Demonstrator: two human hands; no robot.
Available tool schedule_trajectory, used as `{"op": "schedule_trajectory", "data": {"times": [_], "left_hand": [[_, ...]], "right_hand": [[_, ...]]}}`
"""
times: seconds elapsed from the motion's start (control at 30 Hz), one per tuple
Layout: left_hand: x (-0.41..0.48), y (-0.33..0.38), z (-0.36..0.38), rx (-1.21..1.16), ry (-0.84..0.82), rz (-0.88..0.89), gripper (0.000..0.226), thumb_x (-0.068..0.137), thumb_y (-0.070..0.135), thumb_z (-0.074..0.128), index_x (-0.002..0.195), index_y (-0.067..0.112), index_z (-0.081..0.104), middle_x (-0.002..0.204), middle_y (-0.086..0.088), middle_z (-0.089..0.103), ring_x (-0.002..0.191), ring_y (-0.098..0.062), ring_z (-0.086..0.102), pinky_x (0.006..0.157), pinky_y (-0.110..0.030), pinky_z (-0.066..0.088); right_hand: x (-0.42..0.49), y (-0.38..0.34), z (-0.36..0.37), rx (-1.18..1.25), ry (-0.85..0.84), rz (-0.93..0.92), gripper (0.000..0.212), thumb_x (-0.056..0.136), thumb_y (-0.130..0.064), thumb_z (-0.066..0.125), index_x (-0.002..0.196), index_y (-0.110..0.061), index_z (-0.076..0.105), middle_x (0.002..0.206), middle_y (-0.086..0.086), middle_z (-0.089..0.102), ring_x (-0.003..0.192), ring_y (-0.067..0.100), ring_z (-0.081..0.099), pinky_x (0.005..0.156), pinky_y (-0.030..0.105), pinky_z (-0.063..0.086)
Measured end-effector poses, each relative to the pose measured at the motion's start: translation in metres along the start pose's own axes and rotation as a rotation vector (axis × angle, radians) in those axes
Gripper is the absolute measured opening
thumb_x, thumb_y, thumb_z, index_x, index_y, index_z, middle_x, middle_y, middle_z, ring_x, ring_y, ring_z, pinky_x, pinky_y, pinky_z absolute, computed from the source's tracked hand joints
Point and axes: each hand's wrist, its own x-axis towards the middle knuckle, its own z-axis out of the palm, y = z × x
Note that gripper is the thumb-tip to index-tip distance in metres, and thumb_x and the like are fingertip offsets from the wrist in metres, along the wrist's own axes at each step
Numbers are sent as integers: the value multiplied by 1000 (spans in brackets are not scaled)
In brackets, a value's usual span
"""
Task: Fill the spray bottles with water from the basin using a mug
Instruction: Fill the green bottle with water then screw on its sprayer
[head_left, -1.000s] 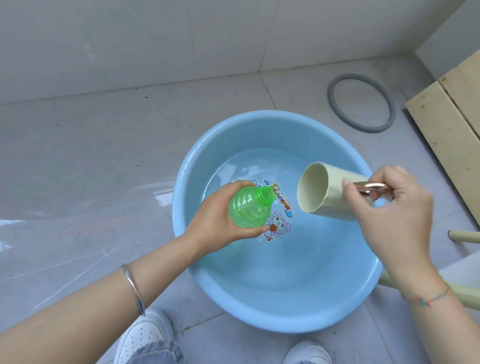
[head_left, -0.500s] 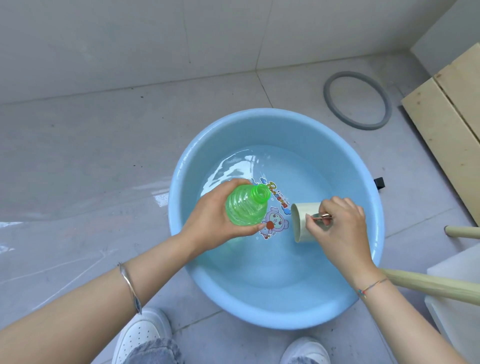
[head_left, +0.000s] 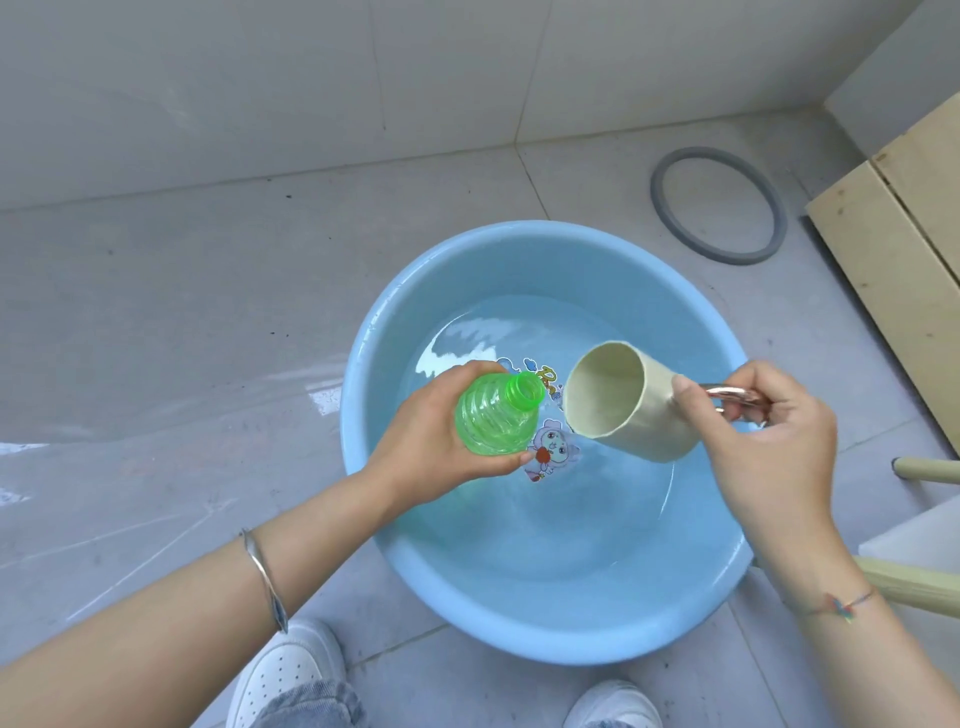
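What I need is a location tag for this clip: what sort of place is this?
Probably a home washroom or utility corner: grey tiled floor meeting a tiled wall, a blue basin of water on the floor, and a grey ring beside pale wooden boards.

Left hand (head_left: 431, 441) gripping green bottle (head_left: 493, 415), right hand (head_left: 763, 436) tilting mug (head_left: 623, 405), blue basin (head_left: 545, 623)

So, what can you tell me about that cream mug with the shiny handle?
The cream cylindrical mug looks matte, with a shiny copper-coloured metal handle. It is tipped sideways above the light blue plastic basin, its open mouth near the neck of the green ribbed bottle without touching. The right hand grips the handle, one fingertip on the wall.
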Motion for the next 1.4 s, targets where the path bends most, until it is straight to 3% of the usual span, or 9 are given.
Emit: {"op": "schedule_trajectory", "data": {"times": [0.17,0.4,0.5,0.7,0.83,1.07,1.23,1.4], "left_hand": [[1,0,0,26,1,4,71,61,44,90,123,34,56,119,22,60,109,5,53,91,-2,33],[1,0,0,41,0,3,72,61,46,90,123,34,56,120,23,60,110,5,54,92,-2,33],[1,0,0,31,1,7,71,60,46,90,122,34,56,117,23,61,108,6,54,89,-1,32],[1,0,0,29,-2,5,72,60,46,90,122,35,56,117,22,61,108,5,54,90,-2,34],[1,0,0,38,-4,5,71,60,46,90,122,36,56,115,25,60,105,6,54,88,-1,32],[1,-1,1,40,-9,4,72,60,46,90,122,35,55,118,23,60,107,5,54,88,0,32],[1,0,1,41,-10,3,70,60,48,90,119,39,54,115,24,61,106,5,54,88,-1,33],[1,0,1,48,-2,10,68,60,46,90,118,42,53,115,25,60,104,7,53,86,0,32]], "right_hand": [[2,-34,-7,12,37,-122,36,78,-27,72,62,-11,43,63,9,45,62,17,39,60,26,29],[-7,-61,-4,-151,26,-418,37,80,-20,71,60,-13,41,63,-16,36,66,5,37,63,15,28],[-9,-67,-3,-202,26,-495,35,81,-21,70,61,-14,41,65,-14,36,68,4,36,66,17,28],[-11,-73,1,-246,45,-580,33,80,-19,70,61,-9,45,63,-3,35,67,20,31,65,34,29],[-11,-76,1,-260,54,-605,32,81,-21,68,61,-7,47,63,1,38,67,20,31,65,34,29],[-8,-73,-4,-225,65,-543,33,82,-25,67,63,-14,42,66,-13,37,69,9,36,66,29,26],[-8,-73,-2,-245,55,-597,32,81,-22,68,61,-10,45,63,-3,35,67,18,29,66,32,28],[-7,-73,2,-293,43,-695,32,79,-16,71,60,-6,47,61,4,38,69,15,26,69,29,24]]}}
